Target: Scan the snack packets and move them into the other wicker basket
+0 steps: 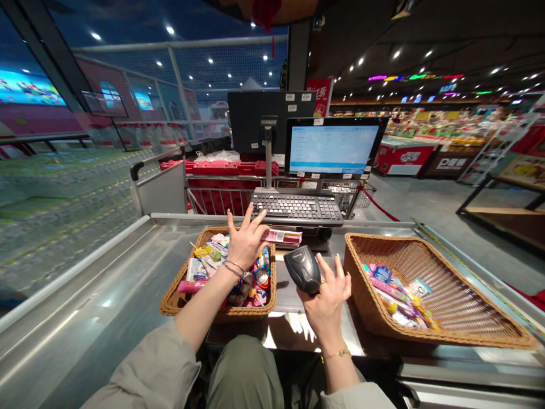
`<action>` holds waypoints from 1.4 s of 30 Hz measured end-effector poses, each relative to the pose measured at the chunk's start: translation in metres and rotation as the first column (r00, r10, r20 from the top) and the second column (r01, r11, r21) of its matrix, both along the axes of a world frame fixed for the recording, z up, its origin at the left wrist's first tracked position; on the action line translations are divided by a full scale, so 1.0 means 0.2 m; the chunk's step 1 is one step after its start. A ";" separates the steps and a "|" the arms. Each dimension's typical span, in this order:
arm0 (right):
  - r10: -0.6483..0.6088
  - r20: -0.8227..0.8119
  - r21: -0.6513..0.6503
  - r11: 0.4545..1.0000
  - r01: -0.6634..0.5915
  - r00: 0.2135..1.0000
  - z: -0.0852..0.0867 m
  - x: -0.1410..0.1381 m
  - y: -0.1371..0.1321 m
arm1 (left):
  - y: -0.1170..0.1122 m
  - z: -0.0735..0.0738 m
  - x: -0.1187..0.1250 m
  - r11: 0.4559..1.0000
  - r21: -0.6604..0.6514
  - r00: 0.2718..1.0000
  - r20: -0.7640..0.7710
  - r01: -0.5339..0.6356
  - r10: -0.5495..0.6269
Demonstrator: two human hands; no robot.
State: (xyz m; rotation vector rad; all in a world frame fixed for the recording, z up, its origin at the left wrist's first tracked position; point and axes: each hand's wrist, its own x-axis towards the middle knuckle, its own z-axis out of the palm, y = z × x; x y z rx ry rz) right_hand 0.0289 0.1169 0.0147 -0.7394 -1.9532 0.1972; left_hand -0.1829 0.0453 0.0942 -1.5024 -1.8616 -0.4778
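My left hand (246,245) is above the left wicker basket (169,299), pinching a flat pink and red packet (286,236) between thumb and forefinger, its other fingers spread. A barcode on the packet faces up. In my right hand (327,295) is a black barcode scanner (303,268), its head pointing up and left towards the packet. Some of the right fingers stretch out, and the scanner's handle is hidden by the hand. Beneath my left forearm, the left basket is full of small wrapped sweets (213,250).
A larger wicker basket (477,295) on the right holds several sweet packets (395,295) at its left end. A black keyboard (298,206) and a lit monitor (334,146) stand ahead. The metal counter (114,278) runs left, with a trolley (221,196) behind it.
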 end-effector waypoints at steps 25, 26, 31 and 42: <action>-0.014 -0.002 -0.003 1.000 0.014 1.000 -0.02 -0.01 0.01 | 0.00 -0.01 0.00 1.000 0.016 1.000 0.017 0.018 -0.018; -0.014 -0.002 -0.003 1.000 0.014 1.000 -0.02 -0.01 0.01 | 0.00 -0.01 0.00 1.000 0.017 1.000 0.020 0.021 -0.022; -0.013 0.002 -0.004 1.000 0.013 1.000 -0.02 -0.01 0.01 | 0.00 -0.01 0.01 0.999 0.019 0.999 0.034 0.031 -0.032; -0.001 0.001 0.008 1.000 0.001 1.000 -0.02 -0.01 0.01 | 0.01 -0.01 0.00 0.999 0.017 0.999 0.026 0.031 -0.032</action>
